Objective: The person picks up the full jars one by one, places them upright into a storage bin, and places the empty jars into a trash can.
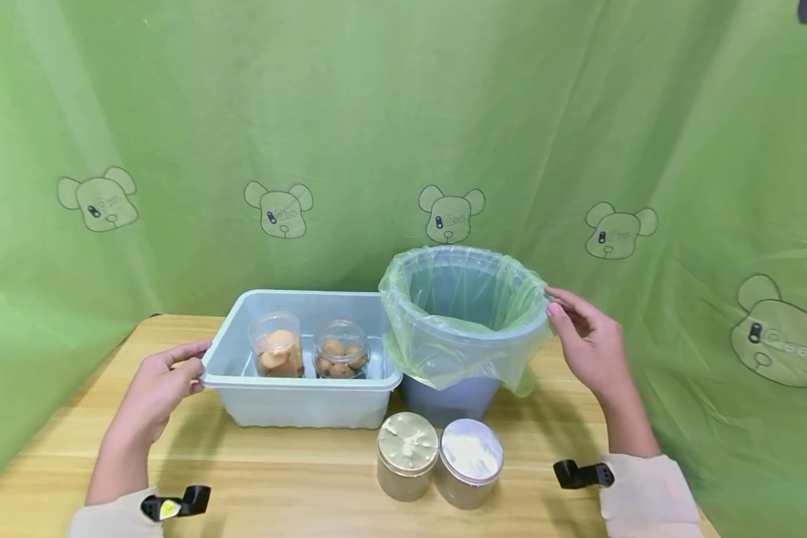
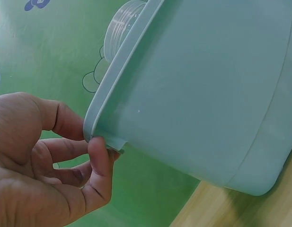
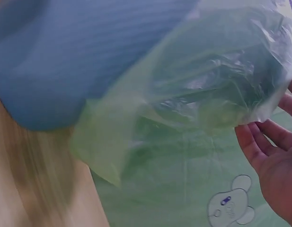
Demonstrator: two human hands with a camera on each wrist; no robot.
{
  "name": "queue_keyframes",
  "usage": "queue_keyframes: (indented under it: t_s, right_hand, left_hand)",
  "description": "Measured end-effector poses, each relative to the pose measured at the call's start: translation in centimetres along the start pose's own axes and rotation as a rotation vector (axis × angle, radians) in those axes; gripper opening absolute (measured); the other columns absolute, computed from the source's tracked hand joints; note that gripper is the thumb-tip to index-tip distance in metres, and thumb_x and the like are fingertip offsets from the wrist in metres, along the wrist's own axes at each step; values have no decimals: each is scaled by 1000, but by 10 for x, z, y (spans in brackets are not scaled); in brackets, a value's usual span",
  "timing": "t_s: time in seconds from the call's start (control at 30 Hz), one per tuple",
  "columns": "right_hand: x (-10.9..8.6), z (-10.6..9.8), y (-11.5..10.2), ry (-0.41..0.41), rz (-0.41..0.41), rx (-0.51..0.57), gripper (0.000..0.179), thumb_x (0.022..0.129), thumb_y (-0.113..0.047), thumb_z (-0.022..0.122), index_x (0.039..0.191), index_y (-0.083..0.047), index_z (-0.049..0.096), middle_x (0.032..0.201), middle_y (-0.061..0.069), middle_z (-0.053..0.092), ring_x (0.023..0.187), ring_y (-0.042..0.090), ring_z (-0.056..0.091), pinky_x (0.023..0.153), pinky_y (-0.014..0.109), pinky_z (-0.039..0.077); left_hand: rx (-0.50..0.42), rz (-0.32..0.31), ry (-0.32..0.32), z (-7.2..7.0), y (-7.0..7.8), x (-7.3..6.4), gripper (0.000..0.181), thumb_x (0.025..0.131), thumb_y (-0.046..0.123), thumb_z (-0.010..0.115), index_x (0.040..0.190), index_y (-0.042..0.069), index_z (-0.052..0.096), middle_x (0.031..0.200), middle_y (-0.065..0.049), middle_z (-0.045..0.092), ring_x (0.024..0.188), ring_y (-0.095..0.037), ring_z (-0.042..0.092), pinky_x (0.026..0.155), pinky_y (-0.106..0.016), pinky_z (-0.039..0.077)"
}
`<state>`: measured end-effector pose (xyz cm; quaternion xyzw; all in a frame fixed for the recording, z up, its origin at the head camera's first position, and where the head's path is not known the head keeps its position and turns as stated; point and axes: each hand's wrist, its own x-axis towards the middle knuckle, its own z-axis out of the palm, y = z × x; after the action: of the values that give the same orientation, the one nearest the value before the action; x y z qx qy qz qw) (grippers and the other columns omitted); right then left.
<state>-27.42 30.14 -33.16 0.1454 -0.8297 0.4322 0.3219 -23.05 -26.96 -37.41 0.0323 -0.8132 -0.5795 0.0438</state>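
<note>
At its near left corner, my left hand (image 1: 158, 385) pinches the rim of a pale blue plastic bin (image 1: 302, 407), thumb and fingers at the edge in the left wrist view. Inside the bin stand two clear jars: one holds tan pieces (image 1: 279, 353), the other round brown ones (image 1: 341, 357). My right hand (image 1: 590, 340) grips the right rim of a blue trash can (image 1: 444, 400) with its thumb and fingertips. A thin green bag (image 1: 437, 355) lines that can and folds over its rim, hanging loosely down the outside.
Two round containers with shiny lids, one yellowish (image 1: 408, 452) and one silvery (image 1: 471, 457), stand side by side in front of the trash can. Everything rests on a wooden table (image 1: 296, 478). A green curtain (image 1: 363, 134) with bear-head drawings hangs behind and beside it.
</note>
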Motion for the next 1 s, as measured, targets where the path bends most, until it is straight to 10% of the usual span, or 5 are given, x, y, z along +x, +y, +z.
queue_keyframes:
  t_s: [0.4,0.77,1.0]
  right_hand:
    - [-8,11,-3,107,248,389,38,100,-17,67,134,0,66,117,-6,71,102,6,64,85,12,51]
    - [-19,19,2,177,238,401,35,99,-9,66,132,1,67,116,-6,73,107,7,66,91,13,51]
    - [-19,22,3,173,196,404,35,99,-8,66,133,-1,67,115,-3,73,105,9,67,91,15,52]
  left_hand:
    - [39,-13,21,5,4,-2,53,99,5,42,149,-11,42,150,-29,45,94,-4,60,78,-20,55]
    - [210,-6,68,3,15,-10,54,107,26,43,152,-4,43,151,-27,46,121,-32,55,82,-29,50]
    - [370,99,199,6,40,-26,51,106,31,48,147,1,54,129,-26,59,106,-32,55,68,-33,47]
